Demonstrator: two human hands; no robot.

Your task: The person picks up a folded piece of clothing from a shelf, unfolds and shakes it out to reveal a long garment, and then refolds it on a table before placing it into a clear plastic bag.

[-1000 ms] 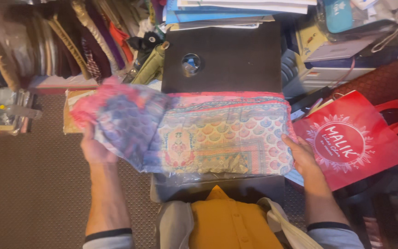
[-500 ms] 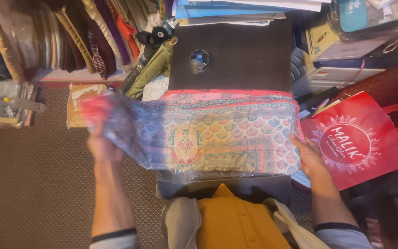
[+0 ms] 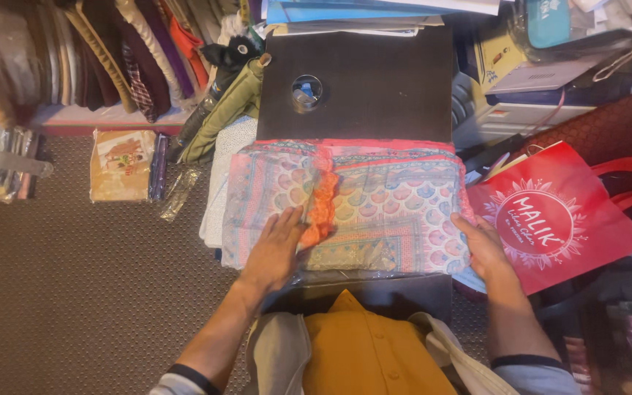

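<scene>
1. The folded patterned fabric in a clear plastic wrap lies flat on the near half of the dark bench, its far edge pink, its face covered in scale motifs.
2. The left hand rests palm down on the packet's left part, grip fully open, fingers spread flat, touching but clasping nothing.
3. The right hand sits at the packet's right edge, fingers loosely curled on the wrap; whether it pinches the edge cannot be told.
4. A small round tin stands on the bench beyond the packet.
5. A red carrier bag lies just right of the bench.
6. Hanging garments line the upper left; another wrapped packet lies on the brown carpet.
</scene>
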